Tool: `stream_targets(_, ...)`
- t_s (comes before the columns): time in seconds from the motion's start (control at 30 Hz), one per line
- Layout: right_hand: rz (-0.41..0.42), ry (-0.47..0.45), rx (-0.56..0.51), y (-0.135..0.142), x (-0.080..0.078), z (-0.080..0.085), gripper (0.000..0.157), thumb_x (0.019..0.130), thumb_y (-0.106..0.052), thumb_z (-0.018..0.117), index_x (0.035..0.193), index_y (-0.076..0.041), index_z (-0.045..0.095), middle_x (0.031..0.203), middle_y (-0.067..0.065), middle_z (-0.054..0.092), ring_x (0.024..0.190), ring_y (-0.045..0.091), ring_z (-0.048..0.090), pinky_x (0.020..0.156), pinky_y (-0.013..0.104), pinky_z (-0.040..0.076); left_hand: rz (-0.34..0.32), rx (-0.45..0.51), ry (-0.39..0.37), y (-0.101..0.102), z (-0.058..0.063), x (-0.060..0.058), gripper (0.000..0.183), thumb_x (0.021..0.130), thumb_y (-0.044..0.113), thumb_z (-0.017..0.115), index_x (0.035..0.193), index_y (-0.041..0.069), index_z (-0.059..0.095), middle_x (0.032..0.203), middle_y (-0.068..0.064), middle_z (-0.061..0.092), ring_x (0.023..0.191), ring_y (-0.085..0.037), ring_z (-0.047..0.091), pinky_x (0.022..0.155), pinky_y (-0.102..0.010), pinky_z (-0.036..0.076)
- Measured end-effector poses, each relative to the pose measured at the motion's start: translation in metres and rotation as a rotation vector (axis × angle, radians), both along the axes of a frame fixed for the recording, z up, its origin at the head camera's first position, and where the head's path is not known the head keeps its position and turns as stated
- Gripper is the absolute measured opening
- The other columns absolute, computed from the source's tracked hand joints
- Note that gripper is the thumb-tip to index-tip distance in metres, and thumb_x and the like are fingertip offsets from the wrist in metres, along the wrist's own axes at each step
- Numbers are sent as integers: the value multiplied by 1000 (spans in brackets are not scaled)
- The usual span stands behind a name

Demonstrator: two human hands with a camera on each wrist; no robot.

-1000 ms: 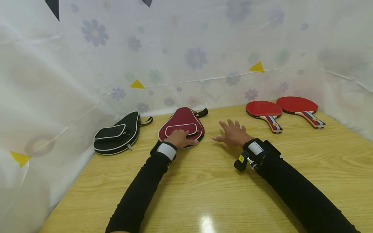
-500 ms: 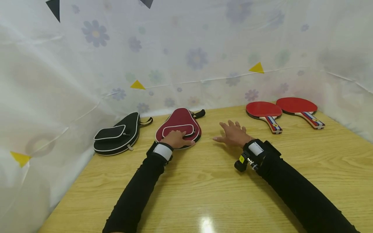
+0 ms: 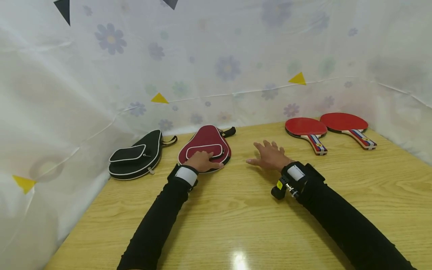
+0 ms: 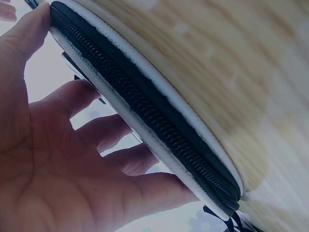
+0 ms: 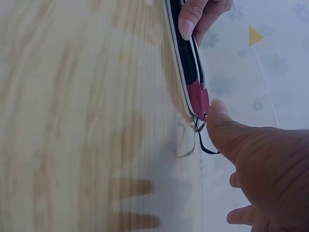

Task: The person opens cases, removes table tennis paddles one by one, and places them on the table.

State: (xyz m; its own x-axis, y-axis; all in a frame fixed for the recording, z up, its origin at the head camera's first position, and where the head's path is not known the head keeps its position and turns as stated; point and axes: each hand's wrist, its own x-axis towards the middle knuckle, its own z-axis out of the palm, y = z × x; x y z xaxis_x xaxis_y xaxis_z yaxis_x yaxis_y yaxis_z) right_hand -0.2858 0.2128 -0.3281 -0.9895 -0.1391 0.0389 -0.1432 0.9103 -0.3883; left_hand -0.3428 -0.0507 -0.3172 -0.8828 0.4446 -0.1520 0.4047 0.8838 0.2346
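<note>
My left hand (image 3: 200,161) rests on the near, wide end of a dark red table tennis bat case (image 3: 208,135), fingers laid over its white-edged front pocket. In the left wrist view its thumb (image 4: 34,34) touches the black zip edge (image 4: 154,125) and the fingers reach across the upper face. The case lies flat, its black wrist strap (image 3: 228,132) pointing to the back right. Right of it my right hand (image 3: 270,155) hovers palm down, fingers spread, holding nothing. In the right wrist view the right thumb (image 5: 222,121) overlaps the case's narrow end.
A black bat case (image 3: 152,150) with a wrist loop lies left of the red one. Two red table tennis bats (image 3: 305,126) lie at the back right, handles toward me. A flowered white curtain (image 3: 216,56) hangs behind and beside the wooden table (image 3: 256,225).
The red case has slid a little to the left under my left hand, which moved with it. My right hand has stayed nearly where it was.
</note>
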Motion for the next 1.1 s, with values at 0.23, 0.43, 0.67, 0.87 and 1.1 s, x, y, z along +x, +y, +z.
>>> stream_targets(0.23,-1,-5,9,-1,0,1,80,100,-48,60,157,1,31,159,36,20,144,61,12,110,76,12,-4,-5,-1,1,1,0,76,98,54,59,157,10,37,158,-23,36,145,-38,36,114,-51,34)
stream_targets(0.43,4,-9,2,0,1,2,80,100,-47,60,156,2,32,158,37,21,143,62,13,109,76,12,-7,-3,3,1,1,1,75,98,53,59,156,9,38,155,-24,40,141,-39,41,112,-51,38)
stream_targets(0.67,2,-4,-6,0,1,1,80,99,-47,60,156,2,32,158,37,21,143,62,14,109,77,12,5,2,-10,1,1,2,76,99,53,59,156,9,38,158,-22,35,146,-38,34,115,-51,33)
stream_targets(0.87,-1,-7,-6,0,2,2,81,99,-48,61,155,2,32,158,37,22,143,62,15,109,77,12,7,-3,-12,-3,0,-1,76,98,53,59,157,11,37,158,-22,36,146,-39,34,115,-52,33)
stream_targets(1.1,-2,-7,-7,2,2,1,82,98,-47,62,156,3,31,158,37,21,143,62,14,109,77,12,4,-10,-13,-12,-2,-6,77,98,56,58,157,12,36,159,-21,35,143,-39,38,113,-53,35)
